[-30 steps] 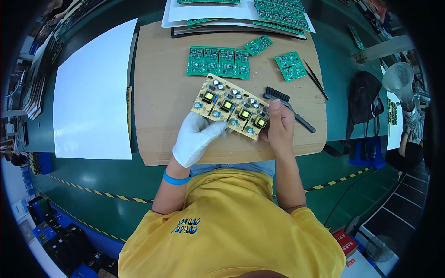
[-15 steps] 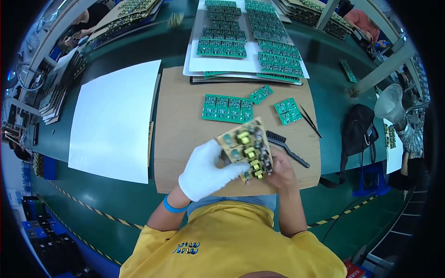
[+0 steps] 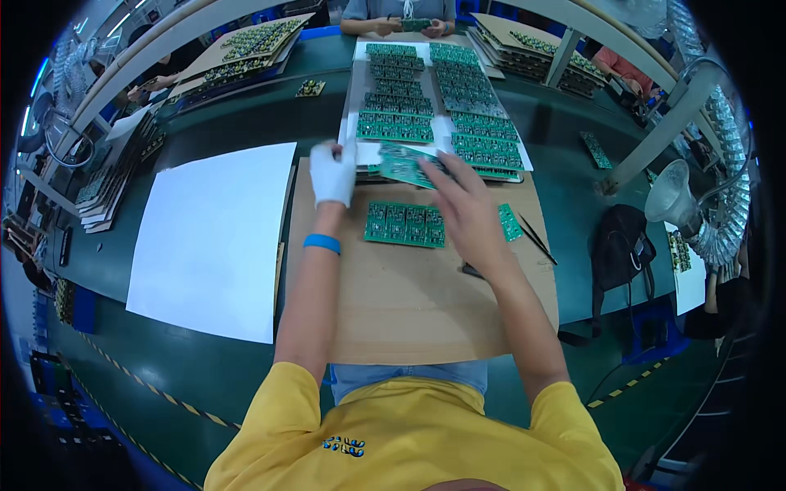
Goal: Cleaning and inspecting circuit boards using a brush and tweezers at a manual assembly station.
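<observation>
My right hand, bare, reaches forward with its fingers over the right end of a green circuit board. That board is tilted and slightly blurred, above the near edge of a white sheet bearing rows of green boards. My left hand, in a white glove, is beside the sheet's near left corner with its fingers curled; whatever they may hold is hidden. Below the hands a green board panel lies on the cardboard. A smaller green board and tweezers are right of my right hand. The brush is mostly covered by my right forearm.
A large white sheet lies at left. Stacks of boards on cardboard stand at the far left and far right. Across the bench a person's hands hold a board. A black bag and a fume hose are at right.
Both hands have moved forward from the near cardboard to the rows of boards. The board they held component side up now no longer shows that way; a green-faced board is in my right hand.
</observation>
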`<state>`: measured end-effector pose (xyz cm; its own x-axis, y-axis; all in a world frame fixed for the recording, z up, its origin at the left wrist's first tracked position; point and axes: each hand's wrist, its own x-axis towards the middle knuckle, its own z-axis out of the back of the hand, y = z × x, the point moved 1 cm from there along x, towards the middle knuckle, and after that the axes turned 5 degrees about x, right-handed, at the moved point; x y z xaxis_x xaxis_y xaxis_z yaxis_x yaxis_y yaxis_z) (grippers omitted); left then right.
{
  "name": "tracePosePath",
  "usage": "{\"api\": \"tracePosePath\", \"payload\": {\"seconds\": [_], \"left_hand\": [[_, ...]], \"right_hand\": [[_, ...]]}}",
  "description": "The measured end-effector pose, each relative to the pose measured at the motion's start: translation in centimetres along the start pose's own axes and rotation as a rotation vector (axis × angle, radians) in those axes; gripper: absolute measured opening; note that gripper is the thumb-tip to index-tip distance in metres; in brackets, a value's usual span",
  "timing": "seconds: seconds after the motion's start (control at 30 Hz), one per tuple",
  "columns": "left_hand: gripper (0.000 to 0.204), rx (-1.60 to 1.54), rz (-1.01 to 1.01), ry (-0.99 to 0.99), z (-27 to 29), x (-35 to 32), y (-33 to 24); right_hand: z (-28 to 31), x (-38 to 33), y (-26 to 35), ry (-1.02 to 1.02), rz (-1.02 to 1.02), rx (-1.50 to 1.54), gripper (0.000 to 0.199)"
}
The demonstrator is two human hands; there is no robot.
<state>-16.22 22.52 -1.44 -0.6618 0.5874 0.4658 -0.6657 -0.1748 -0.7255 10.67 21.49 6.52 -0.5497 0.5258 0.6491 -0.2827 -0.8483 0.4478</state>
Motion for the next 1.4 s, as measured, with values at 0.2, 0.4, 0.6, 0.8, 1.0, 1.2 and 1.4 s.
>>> {"api": "tracePosePath", "payload": {"seconds": [0.2,0.4,0.6,0.8,1.0,1.2,1.4], "left_hand": [[0.04,-0.404,-0.039,0.005,-3.4,-0.1,2.5],[0.049,-0.721,-0.005,0.182,-2.6,0.2,2.5],[0.053,-0.625,0.134,0.302,-1.8,0.1,1.1],[0.053,-0.699,0.048,0.274,-1.9,0.0,1.2],[0.053,-0.706,0.054,0.23,-2.0,0.0,2.1],[0.053,-0.689,0.042,0.285,-2.0,0.3,1.2],[0.052,-0.771,0.019,0.312,-1.9,0.0,1.7]], "right_hand": [[-5.6,3.1,-4.3,0.035,0.164,-0.328,0.039],[-6.5,3.5,-4.6,0.025,0.147,-0.33,0.041],[-7.3,4.3,-6.1,0.029,0.134,-0.312,0.042],[-8.2,6.1,-8.3,0.138,0.108,-0.28,0.049],[-5.6,4.1,-5.3,0.05,0.15,-0.285,0.057],[1.4,1.4,-9.3,-0.041,-0.004,-0.566,0.06],[0.9,0.6,-13.2,0.109,-0.103,-0.532,0.06]]}}
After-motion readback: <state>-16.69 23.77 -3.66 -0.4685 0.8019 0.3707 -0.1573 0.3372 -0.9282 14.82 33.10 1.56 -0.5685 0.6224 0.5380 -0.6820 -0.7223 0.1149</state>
